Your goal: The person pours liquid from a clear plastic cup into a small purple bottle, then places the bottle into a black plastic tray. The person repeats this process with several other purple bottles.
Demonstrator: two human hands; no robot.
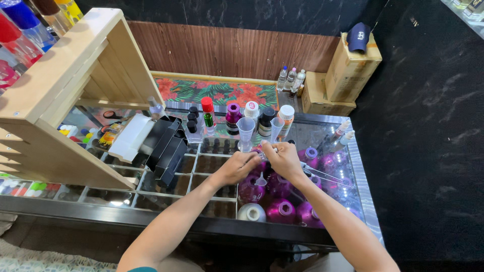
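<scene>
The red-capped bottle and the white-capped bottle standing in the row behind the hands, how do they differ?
The red-capped bottle is slim, with green inside; the white-capped bottle at the row's right end looks broader and carries an orange band. The red-capped bottle stands left of the clear measuring cup, farther from the hands; the white-capped bottle stands right of it, above the right hand. Both stand upright and capped on the glass counter.

counter: glossy glass, metal edge
shelf: pale matt wood
boxes: matt cardboard
wall: dark polished stone
</scene>
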